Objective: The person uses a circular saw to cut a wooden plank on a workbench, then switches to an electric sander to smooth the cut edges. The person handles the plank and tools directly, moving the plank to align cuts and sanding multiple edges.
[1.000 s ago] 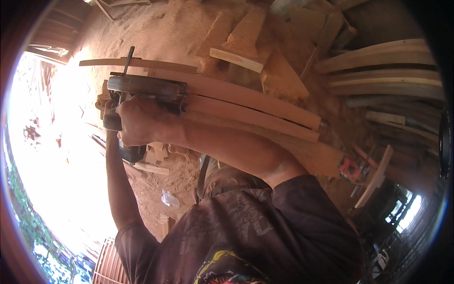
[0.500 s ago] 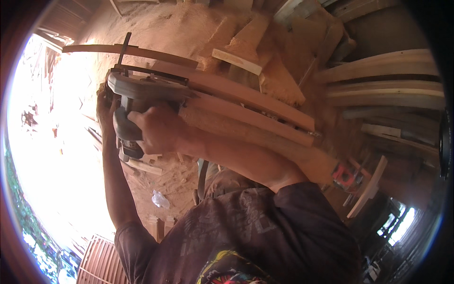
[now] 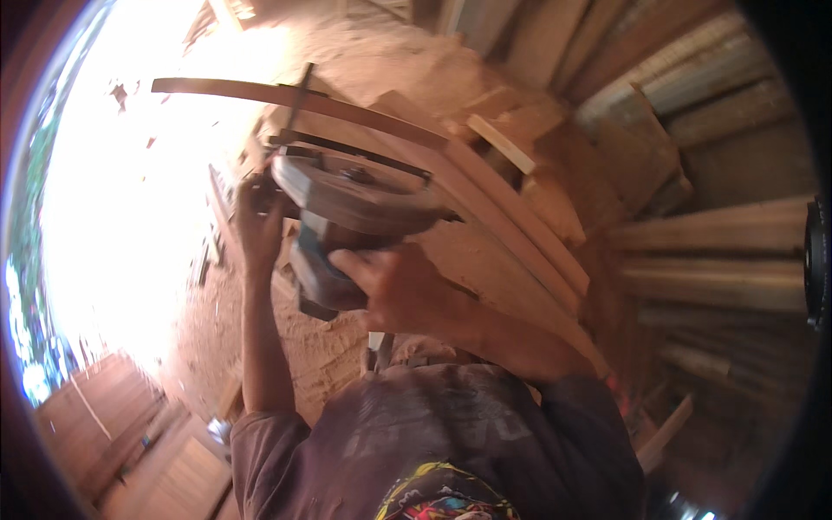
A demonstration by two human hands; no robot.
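Observation:
A handheld circular saw (image 3: 364, 195), with a grey guard and a dark flat base, lies over reddish-brown boards in front of me. My right hand (image 3: 407, 282) wraps round its rear handle, the forearm reaching across my front. On the saw's left side, my left hand (image 3: 262, 217) is closed round a dark part of the body; its fingers are partly hidden and blurred. A thin metal bar (image 3: 302, 100) sticks out from the base, crossing a long narrow wood strip (image 3: 251, 92). The blade's cutting edge cannot be made out.
Long boards (image 3: 529, 234) run from the saw toward the right. A short pale offcut (image 3: 503, 144) lies beyond them. Stacked planks (image 3: 711, 282) fill the right side. Sawdust (image 3: 338, 373) covers the ground, and flat wood panels (image 3: 173, 472) lie at lower left.
The whole view has turned, so the saw, both hands and the boards appear farther right and the boards slope more steeply. Both hands keep their hold on the saw.

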